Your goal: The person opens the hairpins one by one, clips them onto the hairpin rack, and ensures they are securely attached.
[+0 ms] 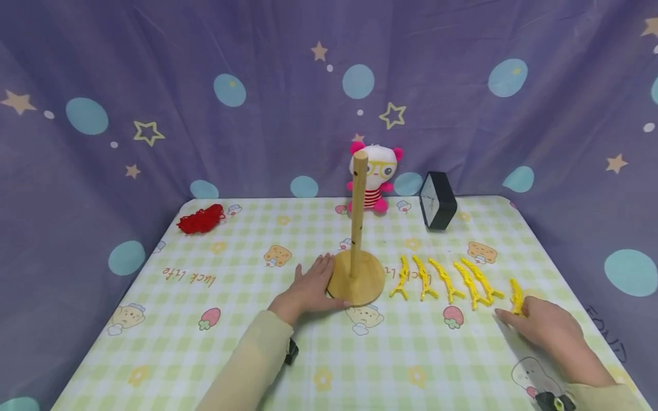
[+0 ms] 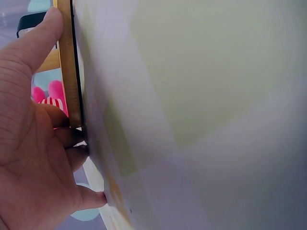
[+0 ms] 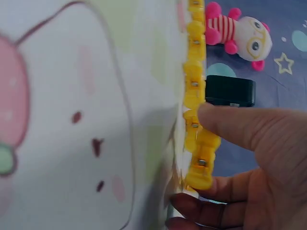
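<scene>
A round wooden base carries an upright wooden post in the middle of the table. My left hand holds the left edge of this base, thumb along its front rim and fingers beside it. In the left wrist view, the thumb touches the base's edge. At the right, my right hand has thumb and fingers around the rightmost yellow clothespin. That clothespin shows a metal spring in the right wrist view. Several more yellow clothespins lie in a row between stand and hand.
A red bundle of string or netting lies at the table's back left. Behind the post sits a pink and white plush toy. A black clock stands at the back right. The checked cloth covers the table.
</scene>
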Demonstrator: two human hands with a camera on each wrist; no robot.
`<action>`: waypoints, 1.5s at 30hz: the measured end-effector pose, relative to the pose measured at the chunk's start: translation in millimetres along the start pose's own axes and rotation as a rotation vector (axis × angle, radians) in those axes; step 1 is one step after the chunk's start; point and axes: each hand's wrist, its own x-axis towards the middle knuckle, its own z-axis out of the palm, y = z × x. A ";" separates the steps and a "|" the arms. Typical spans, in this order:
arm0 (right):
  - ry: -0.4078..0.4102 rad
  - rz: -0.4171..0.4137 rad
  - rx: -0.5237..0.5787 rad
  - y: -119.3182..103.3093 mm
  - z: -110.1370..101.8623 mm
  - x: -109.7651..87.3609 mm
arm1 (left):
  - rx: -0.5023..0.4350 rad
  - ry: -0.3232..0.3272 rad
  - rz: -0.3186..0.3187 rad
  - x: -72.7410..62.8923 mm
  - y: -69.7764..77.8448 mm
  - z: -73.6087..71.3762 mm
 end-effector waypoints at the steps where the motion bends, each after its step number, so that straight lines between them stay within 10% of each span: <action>1: 0.012 0.003 0.016 0.4 -1.8 0.2 | 0.000 0.000 -0.001 0.0 0.1 -0.3; 16: 0.393 -0.147 0.227 -37.0 -14.1 2.1 | -0.017 -0.002 0.001 -2.5 2.0 -5.2; 28: 0.491 -0.507 0.223 -90.6 -2.6 15.9 | -0.015 -0.009 -0.011 -0.6 2.7 -4.7; 45: 0.435 -0.649 0.209 -156.4 27.5 42.2 | -0.020 -0.009 -0.010 -1.6 4.9 -5.3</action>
